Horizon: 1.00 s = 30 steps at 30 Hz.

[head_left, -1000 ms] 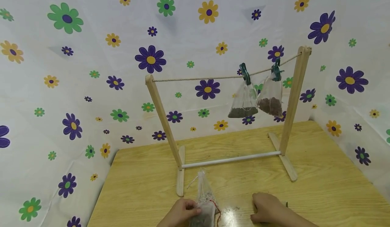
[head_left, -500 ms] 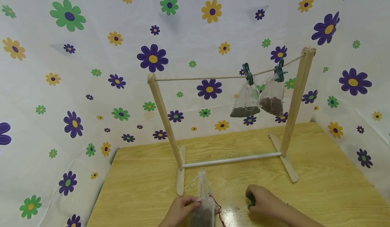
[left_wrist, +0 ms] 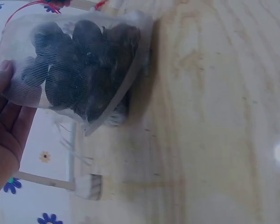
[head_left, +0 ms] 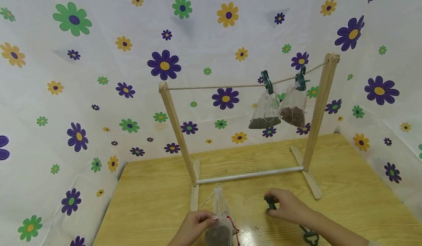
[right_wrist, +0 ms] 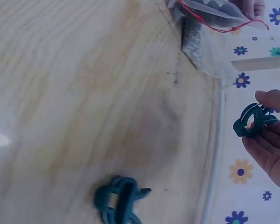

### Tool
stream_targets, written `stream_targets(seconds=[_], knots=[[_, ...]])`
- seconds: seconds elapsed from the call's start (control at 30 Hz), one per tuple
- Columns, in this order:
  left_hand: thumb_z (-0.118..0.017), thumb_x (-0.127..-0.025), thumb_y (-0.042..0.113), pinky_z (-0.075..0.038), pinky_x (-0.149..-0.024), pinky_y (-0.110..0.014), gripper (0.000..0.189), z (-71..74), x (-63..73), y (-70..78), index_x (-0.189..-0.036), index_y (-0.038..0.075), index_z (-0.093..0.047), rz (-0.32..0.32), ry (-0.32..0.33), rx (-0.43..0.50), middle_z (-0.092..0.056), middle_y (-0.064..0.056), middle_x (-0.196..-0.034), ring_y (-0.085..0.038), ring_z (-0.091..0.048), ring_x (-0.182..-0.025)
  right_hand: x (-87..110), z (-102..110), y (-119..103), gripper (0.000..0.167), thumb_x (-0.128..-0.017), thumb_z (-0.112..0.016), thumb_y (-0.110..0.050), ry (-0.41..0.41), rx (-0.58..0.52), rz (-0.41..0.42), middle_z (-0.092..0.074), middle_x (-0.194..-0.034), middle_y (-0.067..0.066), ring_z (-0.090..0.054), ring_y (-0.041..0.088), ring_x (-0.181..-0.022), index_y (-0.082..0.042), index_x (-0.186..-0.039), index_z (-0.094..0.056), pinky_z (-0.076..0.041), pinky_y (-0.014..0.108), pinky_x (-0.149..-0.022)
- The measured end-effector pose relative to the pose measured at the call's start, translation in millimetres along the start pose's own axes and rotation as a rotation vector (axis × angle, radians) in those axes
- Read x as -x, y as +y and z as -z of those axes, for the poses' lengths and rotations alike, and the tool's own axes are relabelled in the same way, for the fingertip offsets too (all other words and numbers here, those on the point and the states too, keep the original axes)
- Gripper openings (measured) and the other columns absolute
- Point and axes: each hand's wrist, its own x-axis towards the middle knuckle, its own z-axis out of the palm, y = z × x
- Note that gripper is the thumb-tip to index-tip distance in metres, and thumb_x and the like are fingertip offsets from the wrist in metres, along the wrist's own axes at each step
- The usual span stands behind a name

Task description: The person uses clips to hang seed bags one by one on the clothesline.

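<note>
- Bag of dark lumps [left_wrist: 86, 70]: white mesh, see-through, round dark pcs inside; at near edge of surface [head_left: 155, 193], in L hand. Whether it touches surface: can't tell.
- L hand [head_left: 196, 224]: thumb & fingers clamped on edge of said bag.
- Red cord [head_left: 233, 226]: attached to same bag, trailing on side toward R hand.
- Bag of grey bits [head_left: 220, 205]: sheer, lying on surface, partly hidden behind held bag; narrow end & white string toward the frame.
- R hand [head_left: 289, 206]: thumb & fingers clamped on held clip, well apart from L hand.
- Held clip [right_wrist: 254, 120]: dk green, between surface's near edge & white rod.
- Loose clip [right_wrist: 121, 200]: same type, on surface, near R forearm.
- Frame [head_left: 318, 114]: 2 wooden uprights w/ flat feet, joined low by white rod [head_left: 250, 175], up top by rope [head_left: 214, 87].
- Hung bag, dk grey-green fill [head_left: 263, 123]: on rope via clip, toward R post.
- Hung bag, brown fill [head_left: 292, 116]: likewise clipped, just beside prev., nearer R post.
- Backdrop [head_left: 204, 42]: white sheet, purple, green & yellow flowers.
</note>
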Motion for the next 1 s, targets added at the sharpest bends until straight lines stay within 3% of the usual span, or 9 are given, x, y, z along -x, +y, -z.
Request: stream_targets(seconds=[0.1,0.43,0.8,1.0], knots=[[-0.063,-0.090,0.013,-0.052,-0.069,-0.019,0.017,0.6,-1.2,8.7,-0.095,-0.001,-0.071,-0.033,0.021,-0.051,-0.072,-0.012,-0.092,0.000,-0.063,-0.078,-3.7,7.5,-5.8,0.036,-0.080,-0.075,-0.017,0.013,0.008,0.018,-0.064,-0.102,0.012,-0.065,0.034,-0.093,0.001,-0.106,-0.061,-0.055,0.037,-0.078],[-0.064,-0.090,0.020,-0.051,-0.074,-0.020,0.020,4.3,-9.1,38.8,-0.097,0.003,-0.073,-0.049,0.087,-0.030,-0.073,-0.010,-0.092,-0.003,-0.066,-0.084,-15.2,27.0,-29.6,0.036,-0.080,-0.075,-0.017,0.054,0.020,0.072,-0.065,-0.104,0.014,-0.065,0.034,-0.095,0.002,-0.107,-0.061,-0.054,0.033,-0.080],[-0.063,-0.091,0.020,-0.052,-0.079,-0.022,0.023,4.2,-22.3,65.4,-0.102,0.001,-0.071,-0.049,0.132,0.028,-0.072,-0.011,-0.096,-0.008,-0.068,-0.088,-18.6,58.6,-63.2,0.028,-0.080,-0.076,-0.018,0.133,-0.105,0.100,-0.066,-0.096,0.004,-0.065,0.018,-0.094,-0.004,-0.101,-0.063,-0.053,0.026,-0.080],[-0.062,-0.091,0.014,-0.054,-0.079,-0.028,0.021,8.2,-28.9,81.2,-0.103,-0.002,-0.070,-0.102,0.175,0.048,-0.071,-0.016,-0.096,-0.011,-0.069,-0.087,-24.7,76.2,-81.5,0.027,-0.080,-0.076,-0.015,0.149,-0.126,0.081,-0.066,-0.099,0.006,-0.063,0.023,-0.097,-0.004,-0.101,-0.064,-0.053,0.031,-0.082]])
